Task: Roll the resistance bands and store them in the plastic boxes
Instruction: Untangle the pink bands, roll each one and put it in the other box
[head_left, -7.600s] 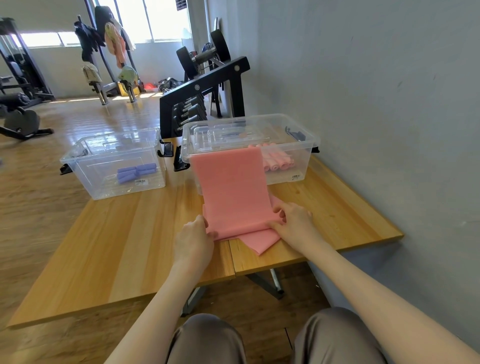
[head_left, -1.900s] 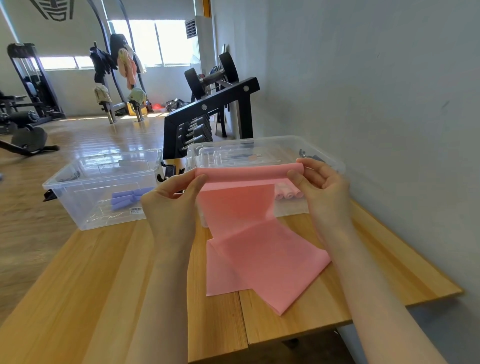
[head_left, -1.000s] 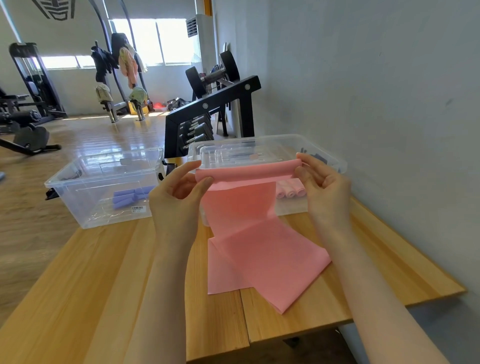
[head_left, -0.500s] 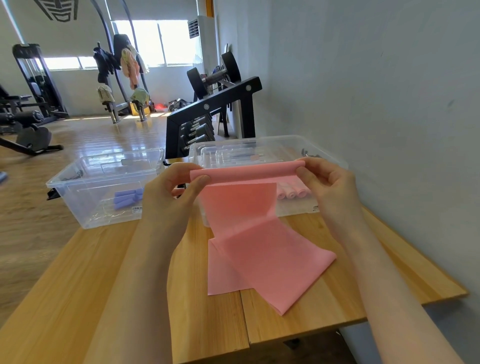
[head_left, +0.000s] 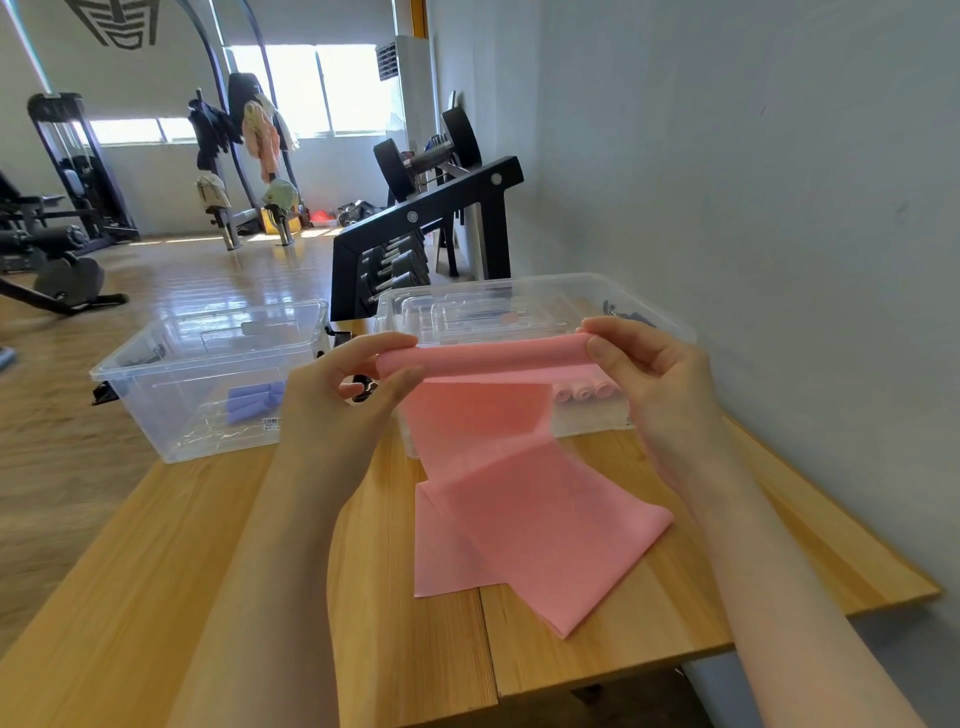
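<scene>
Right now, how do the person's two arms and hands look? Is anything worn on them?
Both forearms are bare up to the frame edge, with no sleeves in view. The left hand and the right hand wear no gloves, and no rings, watch or bracelets show. The nails that show are short and plain.

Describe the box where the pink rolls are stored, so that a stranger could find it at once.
On the wooden table stand two clear plastic boxes. Take the right box, nearest the grey wall. It holds pink rolls, whereas the left box holds purple rolls.
</scene>
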